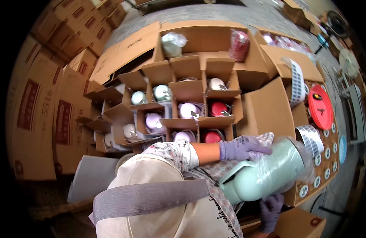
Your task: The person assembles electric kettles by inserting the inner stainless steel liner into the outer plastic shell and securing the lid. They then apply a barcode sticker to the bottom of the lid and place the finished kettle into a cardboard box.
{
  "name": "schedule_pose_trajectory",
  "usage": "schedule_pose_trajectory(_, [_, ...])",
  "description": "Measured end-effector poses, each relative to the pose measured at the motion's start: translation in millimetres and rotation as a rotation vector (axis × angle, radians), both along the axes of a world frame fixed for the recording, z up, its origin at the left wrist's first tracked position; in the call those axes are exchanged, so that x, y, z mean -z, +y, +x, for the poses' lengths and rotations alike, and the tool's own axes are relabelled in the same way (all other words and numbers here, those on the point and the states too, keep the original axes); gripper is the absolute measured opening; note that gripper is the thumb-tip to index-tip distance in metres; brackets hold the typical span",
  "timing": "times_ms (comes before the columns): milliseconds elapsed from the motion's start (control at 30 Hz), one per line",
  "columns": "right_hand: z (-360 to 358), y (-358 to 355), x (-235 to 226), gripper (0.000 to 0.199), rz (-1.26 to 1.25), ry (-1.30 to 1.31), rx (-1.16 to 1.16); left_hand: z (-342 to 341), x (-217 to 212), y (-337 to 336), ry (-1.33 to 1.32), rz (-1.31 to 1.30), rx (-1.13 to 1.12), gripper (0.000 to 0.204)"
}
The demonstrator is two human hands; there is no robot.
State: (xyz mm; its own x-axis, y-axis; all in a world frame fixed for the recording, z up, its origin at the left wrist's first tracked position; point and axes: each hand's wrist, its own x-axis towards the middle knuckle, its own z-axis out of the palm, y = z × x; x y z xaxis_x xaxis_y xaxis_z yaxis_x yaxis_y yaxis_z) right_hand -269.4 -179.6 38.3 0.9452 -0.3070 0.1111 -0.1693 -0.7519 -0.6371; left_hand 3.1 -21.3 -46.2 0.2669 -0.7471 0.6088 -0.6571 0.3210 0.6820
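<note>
A mint-green thermos jug (pixel 266 174) lies tilted in front of me, its rounded top toward my body and its base toward the upper right. Its handle (pixel 233 172) is on the upper side. A clear plastic bag (pixel 308 160) covers the base and much of the body. My left hand (pixel 248 147), in a purple glove, reaches across the upper side with its fingers closed on the bag. Below the jug, my right hand (pixel 271 208), also gloved, grips the bag's lower edge; the jug partly hides its fingers.
A divided carton (pixel 187 93) holds several jugs with pale green, lilac, white and red tops. Two bagged jugs, one green (pixel 173 44) and one red (pixel 239 45), are on its far flap. At right are a red tray (pixel 321 107) and a box of round pieces (pixel 317 182). Stacked cartons (pixel 34 115) line the left.
</note>
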Motion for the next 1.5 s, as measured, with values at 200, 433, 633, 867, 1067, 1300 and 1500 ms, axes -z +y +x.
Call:
schedule_pose_trajectory(200, [4.4,21.8,2.5,0.031,0.162,0.37,-0.224,-44.0,1.5,111.4,-0.235,0.097,-0.161,0.043])
schedule_pose_trajectory(433, [171.0,77.9,-69.2,0.055,-0.463,0.21,-1.128,-75.8,-22.5,146.2,-0.415,0.03,-0.381,0.042])
schedule_pose_trajectory(633, [200.9,82.6,-85.4,0.039,-0.822,0.68,-1.28,-56.9,-37.8,194.3,-0.403,0.152,-0.504,0.035])
schedule_pose_trajectory(867, [249.0,108.2,-192.6,0.026,-0.341,0.585,-0.818,153.7,-20.2,505.3,0.372,0.802,-1.63,0.04])
schedule_pose_trajectory(1067, [359.6,192.2,-205.5,0.028,0.57,0.026,-0.548,159.1,63.1,543.5,0.837,1.581,-0.871,0.116])
schedule_pose_trajectory(1300, [465.0,494.1,-48.1,0.036,1.516,0.65,-0.523,95.0,114.9,541.9,0.355,1.122,-1.169,0.065])
schedule_pose_trajectory(1500, [462.8,595.7,52.1,0.031,0.894,0.384,-0.296,72.2,105.4,511.0,0.437,1.299,-1.261,0.054])
